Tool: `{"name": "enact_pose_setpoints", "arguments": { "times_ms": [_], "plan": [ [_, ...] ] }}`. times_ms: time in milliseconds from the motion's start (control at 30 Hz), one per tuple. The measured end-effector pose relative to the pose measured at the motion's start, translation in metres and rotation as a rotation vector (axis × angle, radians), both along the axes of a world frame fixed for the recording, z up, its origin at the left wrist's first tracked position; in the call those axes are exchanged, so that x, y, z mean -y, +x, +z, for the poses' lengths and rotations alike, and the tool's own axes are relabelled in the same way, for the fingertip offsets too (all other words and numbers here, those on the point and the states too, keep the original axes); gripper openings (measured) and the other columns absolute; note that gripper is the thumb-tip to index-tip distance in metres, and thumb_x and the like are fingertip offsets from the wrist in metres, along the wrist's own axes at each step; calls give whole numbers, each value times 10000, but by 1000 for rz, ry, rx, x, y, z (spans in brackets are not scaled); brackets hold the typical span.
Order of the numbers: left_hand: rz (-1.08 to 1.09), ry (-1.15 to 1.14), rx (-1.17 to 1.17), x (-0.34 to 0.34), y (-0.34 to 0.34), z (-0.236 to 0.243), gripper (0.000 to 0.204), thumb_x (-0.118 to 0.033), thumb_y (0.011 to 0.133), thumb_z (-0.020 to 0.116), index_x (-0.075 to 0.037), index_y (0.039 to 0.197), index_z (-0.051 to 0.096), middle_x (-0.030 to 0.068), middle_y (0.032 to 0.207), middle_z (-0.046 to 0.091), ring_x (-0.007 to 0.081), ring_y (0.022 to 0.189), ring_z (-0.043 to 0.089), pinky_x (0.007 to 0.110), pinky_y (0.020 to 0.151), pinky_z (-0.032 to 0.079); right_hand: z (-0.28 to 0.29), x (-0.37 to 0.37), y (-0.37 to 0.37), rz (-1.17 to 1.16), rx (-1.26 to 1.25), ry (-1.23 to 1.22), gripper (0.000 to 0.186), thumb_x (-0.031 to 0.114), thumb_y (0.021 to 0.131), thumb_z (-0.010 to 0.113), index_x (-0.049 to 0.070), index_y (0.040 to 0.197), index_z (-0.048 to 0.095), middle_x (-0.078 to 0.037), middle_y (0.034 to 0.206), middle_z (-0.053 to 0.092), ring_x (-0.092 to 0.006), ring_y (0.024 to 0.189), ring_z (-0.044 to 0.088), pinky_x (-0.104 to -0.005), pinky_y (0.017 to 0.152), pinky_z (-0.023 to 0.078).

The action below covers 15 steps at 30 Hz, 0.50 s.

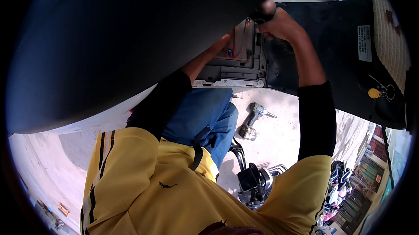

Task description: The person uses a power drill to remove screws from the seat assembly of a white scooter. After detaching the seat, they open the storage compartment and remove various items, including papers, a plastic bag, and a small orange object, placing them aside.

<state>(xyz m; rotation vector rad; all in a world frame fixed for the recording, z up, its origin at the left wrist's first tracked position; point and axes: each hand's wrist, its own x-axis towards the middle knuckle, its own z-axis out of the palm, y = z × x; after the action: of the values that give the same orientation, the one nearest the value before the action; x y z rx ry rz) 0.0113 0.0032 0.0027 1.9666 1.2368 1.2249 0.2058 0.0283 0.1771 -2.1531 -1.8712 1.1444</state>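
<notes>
A large dark curved panel (pixel 131 47) fills the upper left and hides much of what lies behind it. My left forearm passes under this panel, and only part of my left hand (pixel 223 43) shows at its edge; the fingers are hidden. Beyond it is an open compartment (pixel 230 71) with grey ribbed walls and reddish-brown wires (pixel 245 38). At the compartment's far right corner my right hand (pixel 279 24) is closed around a small black rounded thing (pixel 263 14), beside the panel's edge. What that thing is, I cannot make out.
A cordless power tool (pixel 251 121) lies on the pale ground. Right of the compartment spreads a dark flat panel (pixel 323 38) with a white label (pixel 364 43); keys with a yellow tag (pixel 374 93) are at its lower right. A parked two-wheeler (pixel 255 182) stands below.
</notes>
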Motion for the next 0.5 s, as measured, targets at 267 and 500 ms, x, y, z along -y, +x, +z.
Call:
{"name": "enact_pose_setpoints", "arguments": {
  "times_ms": [267,500],
  "plan": [
    [-131,-83,230,2,0,-42,143,-128,895,695,-11,975,716,139,1053,683,350,994,658,446,844,536,17,-24,-12,179,199,-42,288,128,725,854,-9,956,751,-145,755,738,-225,622,725,-345,593,588],
    [-63,148,-44,-5,4,30,138,-118,903,687,1,963,719,149,1028,680,362,987,649,453,837,535,12,-25,-2,205,390,44,342,175,752,868,-35,990,740,-166,821,753,-248,680,756,-373,634,630]
  ]
}}
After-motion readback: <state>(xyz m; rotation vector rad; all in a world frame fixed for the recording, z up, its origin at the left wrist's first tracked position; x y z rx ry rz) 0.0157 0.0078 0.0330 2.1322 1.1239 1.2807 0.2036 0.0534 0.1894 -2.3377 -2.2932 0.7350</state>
